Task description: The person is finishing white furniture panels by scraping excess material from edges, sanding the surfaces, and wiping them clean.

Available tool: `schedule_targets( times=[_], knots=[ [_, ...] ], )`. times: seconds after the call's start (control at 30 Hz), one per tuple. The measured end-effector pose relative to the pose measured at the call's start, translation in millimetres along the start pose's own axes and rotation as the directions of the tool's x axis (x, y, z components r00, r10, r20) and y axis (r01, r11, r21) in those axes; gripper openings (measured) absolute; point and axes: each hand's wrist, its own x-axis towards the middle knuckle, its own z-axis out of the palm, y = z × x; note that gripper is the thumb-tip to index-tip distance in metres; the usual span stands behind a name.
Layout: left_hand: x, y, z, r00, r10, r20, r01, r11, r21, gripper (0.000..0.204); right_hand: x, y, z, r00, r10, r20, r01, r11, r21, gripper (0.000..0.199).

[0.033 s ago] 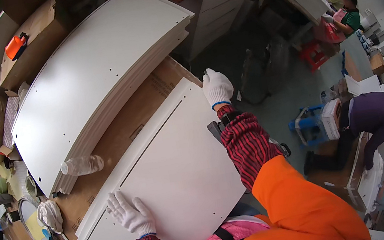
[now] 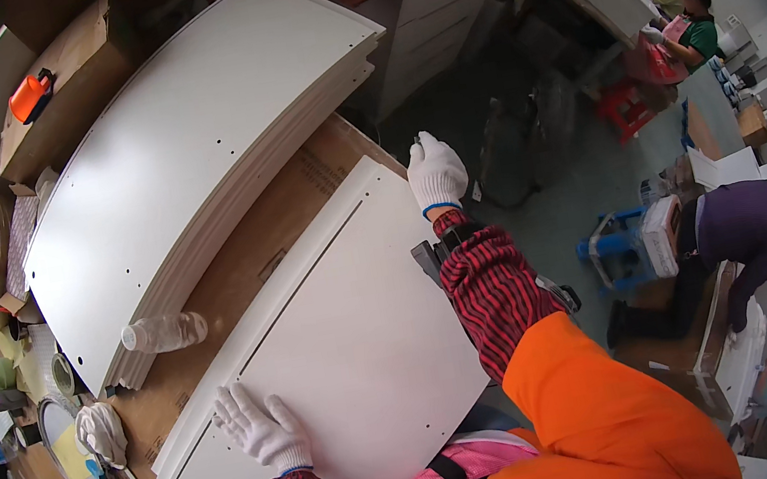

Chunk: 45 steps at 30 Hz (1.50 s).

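Observation:
A white panel with a long groove and small dark holes lies on the cardboard-covered table in front of me. My left hand, in a white knit glove, rests flat on it with fingers spread, near the groove. Just off the panel's far right corner, my gloved right hand is closed. A small dark tip shows at its fingers; what it belongs to is hidden. Beyond the panel stands a stack of similar white panels. A clear plastic bottle lies on its side at the stack's near edge.
On the left are a white cloth bundle, a round tray, a tape roll and several bottles. An orange container sits on a cardboard box. A person in purple bends over work beside a blue stool.
My right hand has shifted very slightly to the right, away from the panel's corner. My left hand stays in place on the panel.

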Motion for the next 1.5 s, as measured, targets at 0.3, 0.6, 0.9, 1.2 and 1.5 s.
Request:
schedule_targets(
  times=[0.3, 0.6, 0.9, 1.2, 1.5],
  knots=[
    [-4, -6, 5, 0.999, 0.031, 0.008, -0.031, 0.999, 0.027, 0.060, -66, 1, -14, 0.980, 0.179, 0.091, -0.169, 0.980, -0.108, 0.034],
    [-5, -11, 13, 0.992, 0.120, -0.028, -0.119, 0.992, 0.029, 0.060, -221, 268, -119, 0.928, 0.373, 0.012, -0.367, 0.917, -0.154, 0.041],
    [-6, -19, 20, 0.997, 0.076, -0.023, -0.074, 0.995, 0.065, 0.061, -144, 178, -121, 0.992, -0.020, 0.124, -0.028, 0.924, 0.380, 0.034],
    [-7, -19, 16, 0.997, 0.058, -0.045, -0.056, 0.998, 0.042, 0.061, -245, 110, -120, 0.740, -0.629, 0.239, 0.473, 0.738, 0.481, 0.033],
    [-8, -20, 10, 0.998, 0.027, -0.049, -0.027, 1.000, 0.006, 0.058, -194, 52, -55, 0.852, -0.438, 0.288, 0.270, 0.838, 0.474, 0.019]
  ],
)
